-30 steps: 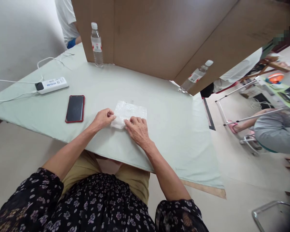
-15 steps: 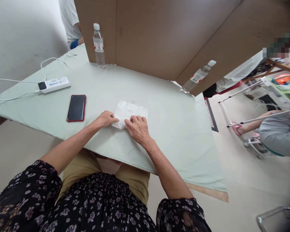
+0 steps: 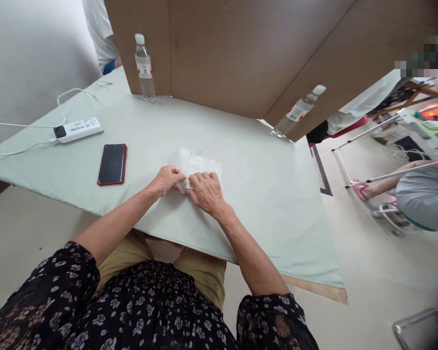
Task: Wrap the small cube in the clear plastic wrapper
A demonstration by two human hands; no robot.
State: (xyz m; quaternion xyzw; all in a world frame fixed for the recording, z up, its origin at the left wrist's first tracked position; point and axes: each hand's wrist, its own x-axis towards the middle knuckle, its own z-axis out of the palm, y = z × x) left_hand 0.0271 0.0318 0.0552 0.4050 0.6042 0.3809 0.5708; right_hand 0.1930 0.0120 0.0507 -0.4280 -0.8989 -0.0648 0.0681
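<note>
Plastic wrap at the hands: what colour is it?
Translucent, whitish plastic wrap; best seen in the head view, the only one.

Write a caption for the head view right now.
Left hand pinches the left side of translucent plastic wrapping while the right hand rests on it, a red-edged phone lying to the left.

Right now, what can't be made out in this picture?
Head view:
- Near part of the bubble wrap: hidden by the right hand.
- Print on the white power strip: too small to read.
- White-shirted person: cut off by the top edge, partly hidden by the cardboard panel.
</note>
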